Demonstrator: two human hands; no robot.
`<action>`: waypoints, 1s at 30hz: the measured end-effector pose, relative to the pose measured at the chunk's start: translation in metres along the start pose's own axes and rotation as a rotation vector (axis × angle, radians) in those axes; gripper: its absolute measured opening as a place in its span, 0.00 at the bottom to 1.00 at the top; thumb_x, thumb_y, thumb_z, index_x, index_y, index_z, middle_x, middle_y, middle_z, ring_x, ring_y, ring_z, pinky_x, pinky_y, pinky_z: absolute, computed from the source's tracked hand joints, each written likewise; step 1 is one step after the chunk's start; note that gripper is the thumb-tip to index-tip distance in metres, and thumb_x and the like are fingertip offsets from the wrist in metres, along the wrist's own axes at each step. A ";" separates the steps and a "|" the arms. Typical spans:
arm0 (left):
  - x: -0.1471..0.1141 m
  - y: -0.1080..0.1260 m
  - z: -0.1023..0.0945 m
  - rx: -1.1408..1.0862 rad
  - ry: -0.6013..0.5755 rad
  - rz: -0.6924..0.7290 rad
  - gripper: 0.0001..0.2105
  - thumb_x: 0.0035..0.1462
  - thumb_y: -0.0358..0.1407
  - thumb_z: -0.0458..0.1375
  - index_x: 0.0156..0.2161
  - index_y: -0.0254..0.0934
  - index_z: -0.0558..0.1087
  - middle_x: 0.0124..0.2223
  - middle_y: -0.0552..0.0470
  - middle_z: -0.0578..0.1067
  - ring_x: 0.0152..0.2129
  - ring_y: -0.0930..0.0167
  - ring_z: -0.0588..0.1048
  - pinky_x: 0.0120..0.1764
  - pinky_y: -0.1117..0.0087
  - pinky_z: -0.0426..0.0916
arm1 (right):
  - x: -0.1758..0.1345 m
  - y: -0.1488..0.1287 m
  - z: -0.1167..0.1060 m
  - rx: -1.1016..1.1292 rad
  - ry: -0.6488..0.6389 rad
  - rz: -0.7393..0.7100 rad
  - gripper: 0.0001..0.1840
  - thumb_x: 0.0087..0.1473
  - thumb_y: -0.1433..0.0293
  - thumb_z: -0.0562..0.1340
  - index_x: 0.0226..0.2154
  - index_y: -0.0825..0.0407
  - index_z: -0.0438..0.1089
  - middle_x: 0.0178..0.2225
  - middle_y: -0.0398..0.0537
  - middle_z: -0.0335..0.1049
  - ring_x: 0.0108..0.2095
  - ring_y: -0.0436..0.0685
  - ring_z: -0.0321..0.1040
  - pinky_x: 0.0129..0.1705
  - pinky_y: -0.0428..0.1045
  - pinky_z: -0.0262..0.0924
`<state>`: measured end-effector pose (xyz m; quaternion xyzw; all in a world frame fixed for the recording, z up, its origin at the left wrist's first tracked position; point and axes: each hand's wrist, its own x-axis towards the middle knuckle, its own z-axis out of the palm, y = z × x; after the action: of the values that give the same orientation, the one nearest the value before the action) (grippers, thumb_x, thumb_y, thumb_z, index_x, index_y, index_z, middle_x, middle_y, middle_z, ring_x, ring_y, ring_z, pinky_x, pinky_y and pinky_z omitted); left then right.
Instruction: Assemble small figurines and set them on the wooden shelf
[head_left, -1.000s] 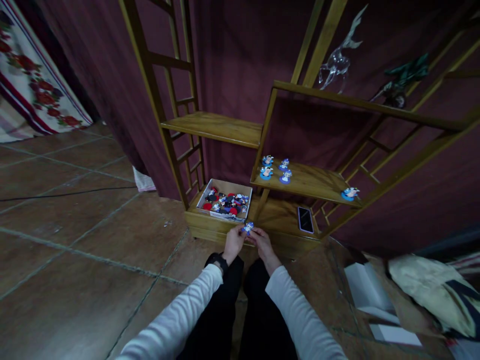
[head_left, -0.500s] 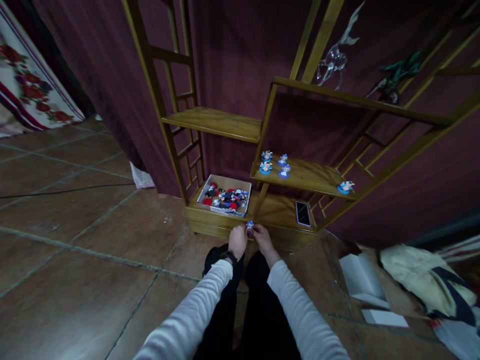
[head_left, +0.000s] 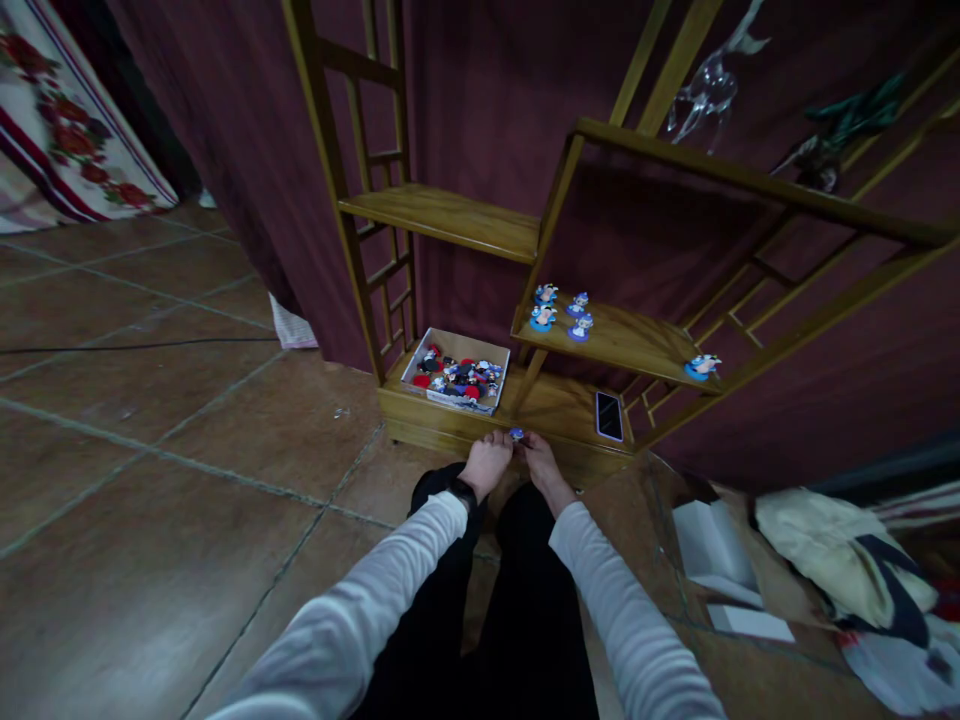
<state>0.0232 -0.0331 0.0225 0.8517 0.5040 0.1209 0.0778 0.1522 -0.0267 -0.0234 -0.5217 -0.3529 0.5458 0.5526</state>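
A small purple-and-white figurine [head_left: 516, 434] is held between my two hands, in front of the low edge of the wooden shelf unit [head_left: 450, 428]. My left hand [head_left: 488, 461] has its fingers closed on the figurine's left side. From the right, my right hand [head_left: 541, 462] pinches it. Fingers hide much of its lower part. Just beyond my left hand stands an open cardboard box [head_left: 457, 403] with several red, black and purple figurines [head_left: 465, 378] heaped inside. Two purple figurines [head_left: 579, 327] and two blue-based figurines [head_left: 543, 317] stand on the middle shelf [head_left: 630, 343].
Another blue-based figurine [head_left: 703, 367] is at that shelf's right end. A phone [head_left: 608, 416] lies on the bottom board. A clear glass animal [head_left: 709, 92] and a dark green ornament [head_left: 847, 125] stand higher up. White packaging [head_left: 716, 550] and a cream cloth item [head_left: 832, 545] lie on the floor at right.
The view has shifted a little. Both hands and the figurine are slightly farther forward and right, and the figurine has tipped so that mostly its purple top shows.
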 end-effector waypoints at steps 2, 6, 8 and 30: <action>-0.002 0.000 0.000 -0.007 0.012 0.031 0.12 0.57 0.25 0.45 0.44 0.27 0.66 0.40 0.34 0.69 0.38 0.61 0.70 0.37 0.64 0.63 | -0.001 -0.001 -0.004 -0.001 0.010 -0.012 0.18 0.30 0.62 0.68 0.26 0.53 0.65 0.26 0.40 0.70 0.27 0.49 0.64 0.32 0.46 0.59; -0.003 -0.001 0.001 -0.033 0.030 0.063 0.12 0.57 0.25 0.46 0.43 0.28 0.67 0.42 0.32 0.68 0.39 0.61 0.69 0.39 0.63 0.62 | -0.003 -0.002 -0.010 -0.007 0.021 -0.035 0.17 0.30 0.64 0.68 0.25 0.52 0.64 0.25 0.39 0.68 0.27 0.48 0.63 0.33 0.46 0.59; -0.002 -0.001 0.001 -0.058 0.031 0.062 0.12 0.57 0.25 0.45 0.44 0.28 0.67 0.42 0.32 0.69 0.40 0.61 0.69 0.39 0.63 0.61 | -0.004 -0.004 -0.010 -0.016 0.034 -0.047 0.17 0.30 0.64 0.68 0.25 0.52 0.65 0.24 0.38 0.67 0.27 0.48 0.63 0.33 0.45 0.58; 0.032 -0.027 0.043 -1.365 0.198 -0.517 0.02 0.44 0.27 0.60 0.27 0.33 0.73 0.23 0.53 0.74 0.16 0.77 0.69 0.24 0.75 0.66 | -0.004 -0.006 0.007 0.219 0.024 0.001 0.15 0.33 0.66 0.68 0.24 0.53 0.65 0.27 0.42 0.70 0.29 0.51 0.69 0.37 0.52 0.66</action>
<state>0.0276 0.0078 -0.0217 0.4527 0.5058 0.4617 0.5710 0.1460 -0.0283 -0.0158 -0.4649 -0.2844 0.5752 0.6100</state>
